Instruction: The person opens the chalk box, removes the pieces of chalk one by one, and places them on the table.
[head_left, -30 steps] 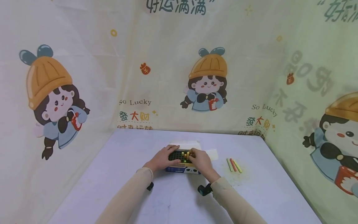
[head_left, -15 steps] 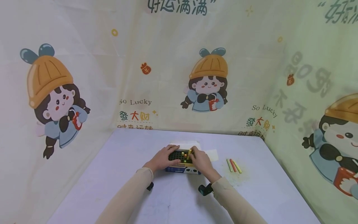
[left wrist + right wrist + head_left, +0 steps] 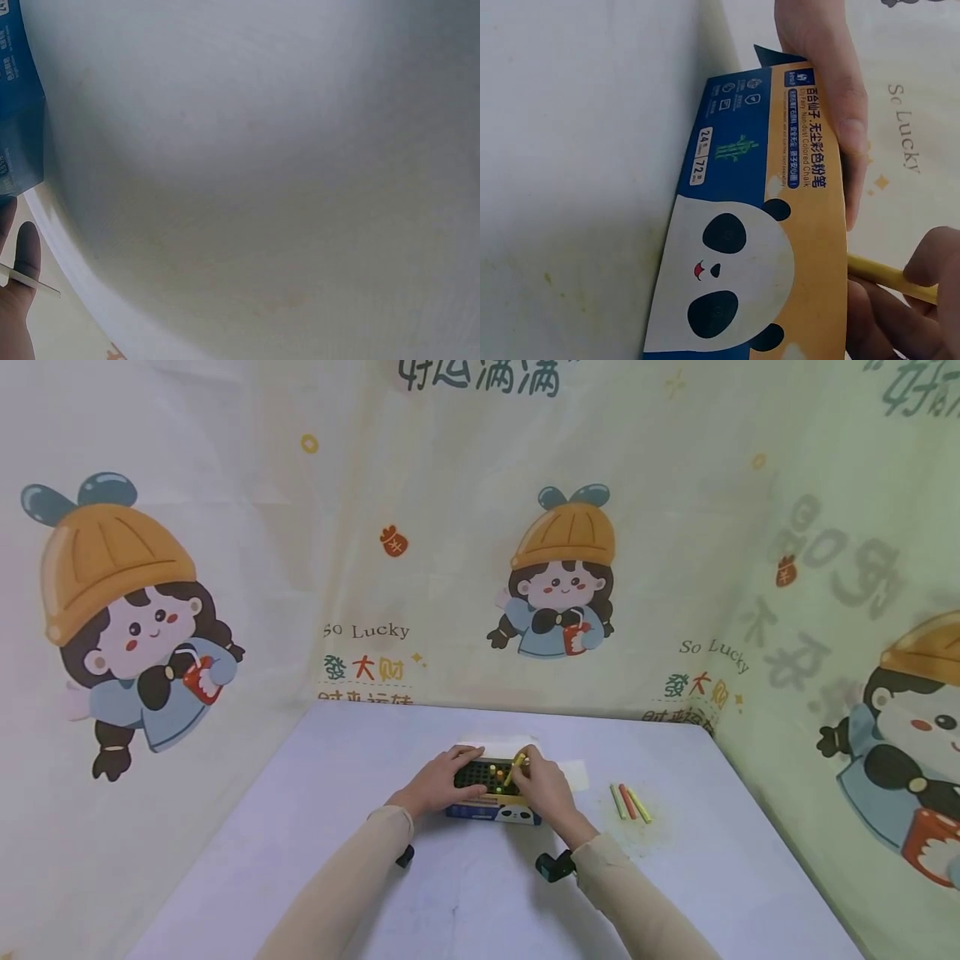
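Observation:
A blue and yellow chalk box [image 3: 468,812] with a panda print stands on the table, its dark holed top holding several upright chalks. My left hand [image 3: 437,781] holds its left end, thumb along the front edge and fingers at the back. My right hand [image 3: 546,789] pinches a yellow chalk stick [image 3: 513,773] slanted over the box's right part. In the right wrist view the box front [image 3: 735,210] hides the stick's lower end. Only a corner of the box [image 3: 21,97] and part of a hand [image 3: 16,307] show in the left wrist view.
On the white table [image 3: 720,860], a green chalk [image 3: 618,802], a red chalk [image 3: 627,802] and a yellow chalk [image 3: 639,806] lie right of the box, amid chalk dust. A pale paper piece [image 3: 576,775] lies behind the right hand. A printed curtain [image 3: 450,593] surrounds the table.
The yellow chalk in my right hand has gone from upright in the box to raised and slanted to the upper right. My left hand stays on the box.

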